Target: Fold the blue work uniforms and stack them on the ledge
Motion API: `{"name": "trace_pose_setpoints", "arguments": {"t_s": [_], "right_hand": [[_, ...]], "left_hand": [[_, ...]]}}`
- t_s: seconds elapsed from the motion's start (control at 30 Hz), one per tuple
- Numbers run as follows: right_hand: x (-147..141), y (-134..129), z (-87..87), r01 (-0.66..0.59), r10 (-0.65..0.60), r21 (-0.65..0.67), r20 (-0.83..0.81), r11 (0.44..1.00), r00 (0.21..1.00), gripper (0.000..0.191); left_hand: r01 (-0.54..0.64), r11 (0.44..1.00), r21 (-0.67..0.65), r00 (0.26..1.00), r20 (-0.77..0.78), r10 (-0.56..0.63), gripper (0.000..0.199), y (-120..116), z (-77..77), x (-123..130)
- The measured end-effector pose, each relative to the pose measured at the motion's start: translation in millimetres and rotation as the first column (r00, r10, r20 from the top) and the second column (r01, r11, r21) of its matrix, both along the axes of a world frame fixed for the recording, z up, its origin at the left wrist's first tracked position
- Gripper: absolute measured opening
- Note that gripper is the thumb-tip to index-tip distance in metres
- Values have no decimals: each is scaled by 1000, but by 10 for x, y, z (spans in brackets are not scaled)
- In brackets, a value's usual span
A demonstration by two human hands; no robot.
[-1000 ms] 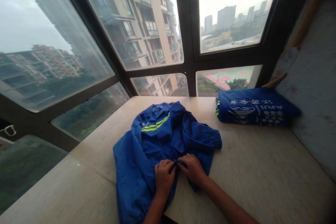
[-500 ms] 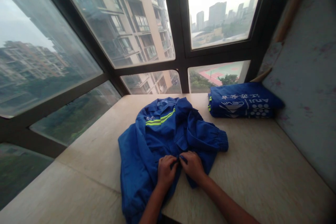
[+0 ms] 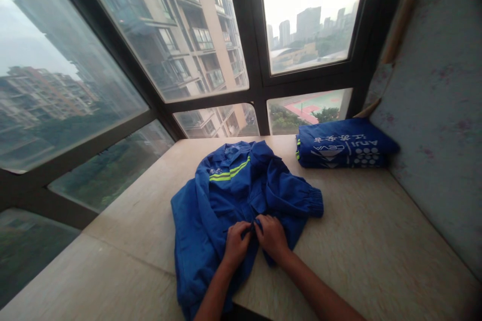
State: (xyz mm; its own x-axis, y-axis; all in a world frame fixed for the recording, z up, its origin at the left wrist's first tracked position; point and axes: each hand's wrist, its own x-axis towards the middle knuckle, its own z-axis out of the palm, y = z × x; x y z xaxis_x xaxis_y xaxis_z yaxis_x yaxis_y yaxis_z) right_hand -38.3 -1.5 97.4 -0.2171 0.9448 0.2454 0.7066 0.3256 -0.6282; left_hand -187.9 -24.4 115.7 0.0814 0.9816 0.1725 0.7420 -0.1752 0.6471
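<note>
A blue work jacket [image 3: 211, 210] with yellow-green and grey stripes on its chest lies spread on the pale sill, collar toward the window. At its lower front edge, my left hand [image 3: 238, 243] pinches the cloth of one front side. My right hand [image 3: 271, 235] is closed on the other front side, fingertips close to those of the left. The small part between the fingertips is mostly hidden. To the right, a gathered sleeve cuff [image 3: 315, 201] rests on the sill, while the other sleeve runs down the left side.
Folded blue garments [image 3: 342, 145] with white print are stacked at the back right against the patterned wall [image 3: 433, 125]. Dark window frames [image 3: 211, 99] border the pale sill [image 3: 124, 241] at the back and left. A dark gap [image 3: 244, 313] shows at the bottom edge.
My right hand has come slightly closer to my left, and the two fingertips now nearly meet at the jacket's front edges. The camera view has shifted a little.
</note>
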Motion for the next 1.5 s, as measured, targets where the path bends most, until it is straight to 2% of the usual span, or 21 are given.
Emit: {"name": "trace_pose_setpoints", "arguments": {"t_s": [0.1,0.2,0.27,0.33,0.4,0.47,0.5,0.57,0.63,0.7,0.77,0.87,1.0,1.07,1.17,1.3,1.5], "right_hand": [[87,92,-35,71,-74,-23,-172,997,982,27],[404,228,-50,111,-124,-55,-372,992,920,32],[666,301,-20,97,-118,-73,-403,993,908,32],[861,321,65,76,-89,-55,-314,996,945,28],[908,271,210,82,-76,32,-160,996,984,25],[780,165,383,53,-46,175,-43,983,998,31],[662,106,461,-1,2,243,-5,970,1000,34],[371,13,563,-174,161,321,68,931,985,37],[92,-8,559,-295,260,305,152,905,954,40],[-93,51,459,-294,249,217,213,931,945,41],[-159,157,310,-244,216,128,204,961,955,36],[-104,294,111,-219,218,70,30,973,976,27],[-12,359,-27,-214,221,56,-253,975,942,26],[-3,371,-68,-228,233,57,-354,972,906,26],[-4,393,-115,-269,268,65,-455,961,849,24],[-11,400,-125,-300,299,76,-475,951,828,20],[-96,318,-43,-192,195,40,-315,981,929,28]], "left_hand": [[55,998,-4,998,-5,-55,28,-69,69,-38],[151,988,-5,984,-99,-151,31,-229,199,-186],[194,981,-17,964,-179,-194,32,-357,310,-322],[221,974,-56,946,-231,-228,36,-465,432,-424],[229,969,-97,932,-265,-246,41,-518,543,-442],[182,979,-89,939,-282,-200,36,-496,610,-366],[137,989,-60,948,-283,-148,29,-454,616,-304],[22,999,36,963,-268,-11,21,-322,561,-166],[-86,988,132,965,-234,116,23,-159,424,-49],[-156,971,183,959,-206,193,29,-17,243,22],[-191,962,193,954,-196,229,36,70,70,49],[-242,947,210,944,-173,280,40,100,-86,41],[-267,938,219,945,-133,300,33,115,-88,2],[-249,945,211,950,-136,281,27,151,-58,-18],[-220,953,209,957,-142,252,29,212,-29,-47],[-170,963,207,970,-138,200,30,253,-23,-75],[-136,973,186,980,-122,160,30,284,-57,-96]]}}
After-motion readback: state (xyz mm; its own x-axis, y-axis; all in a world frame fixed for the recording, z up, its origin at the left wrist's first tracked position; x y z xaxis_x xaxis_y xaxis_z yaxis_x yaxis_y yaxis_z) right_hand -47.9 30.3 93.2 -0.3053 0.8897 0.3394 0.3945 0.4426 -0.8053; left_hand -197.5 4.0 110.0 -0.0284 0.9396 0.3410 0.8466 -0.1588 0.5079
